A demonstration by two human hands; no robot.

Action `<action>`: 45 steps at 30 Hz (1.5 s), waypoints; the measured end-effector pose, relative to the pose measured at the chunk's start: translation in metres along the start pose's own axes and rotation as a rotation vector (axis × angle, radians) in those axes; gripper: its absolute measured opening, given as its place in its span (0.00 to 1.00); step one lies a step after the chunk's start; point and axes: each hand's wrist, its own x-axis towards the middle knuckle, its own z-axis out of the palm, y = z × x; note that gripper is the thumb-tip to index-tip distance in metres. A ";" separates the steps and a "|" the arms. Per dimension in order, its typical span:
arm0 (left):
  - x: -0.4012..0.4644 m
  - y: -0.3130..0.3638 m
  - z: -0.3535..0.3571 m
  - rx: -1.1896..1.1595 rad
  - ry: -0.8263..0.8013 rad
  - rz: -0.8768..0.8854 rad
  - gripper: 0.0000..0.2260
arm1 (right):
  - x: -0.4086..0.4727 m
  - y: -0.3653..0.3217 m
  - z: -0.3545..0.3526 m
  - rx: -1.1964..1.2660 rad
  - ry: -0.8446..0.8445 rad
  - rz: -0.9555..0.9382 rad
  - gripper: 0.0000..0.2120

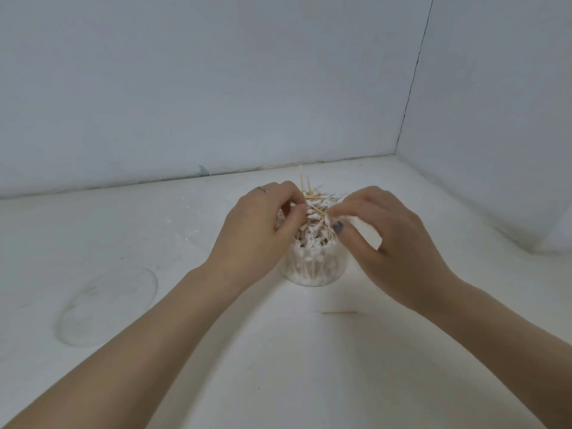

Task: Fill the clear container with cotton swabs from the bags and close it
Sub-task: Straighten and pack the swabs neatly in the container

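A clear round container (pixel 312 269) stands on the white surface at the middle, packed with cotton swabs (pixel 315 224) on wooden sticks that pile above its rim, some lying crosswise. My left hand (pixel 263 227) is at the left of the pile, its curled fingers pinching swabs at the top. My right hand (pixel 390 239) is at the right, thumb and fingertips pinching swabs in the pile. One swab stands up behind the pile. The clear lid (pixel 106 306) lies flat at the left. No bags are in view.
A single loose swab (pixel 339 312) lies on the white surface just in front of the container. White walls close the space behind and to the right, meeting in a corner at the back right.
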 end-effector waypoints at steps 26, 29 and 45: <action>0.012 0.005 -0.012 0.212 -0.091 0.195 0.03 | 0.044 0.000 -0.015 0.147 -0.206 0.190 0.08; 0.012 0.007 -0.021 0.115 -0.076 0.135 0.02 | 0.045 -0.003 -0.020 0.149 -0.269 0.215 0.09; 0.025 0.026 -0.065 0.125 -0.228 0.089 0.07 | 0.004 -0.003 -0.010 0.025 -0.148 0.167 0.11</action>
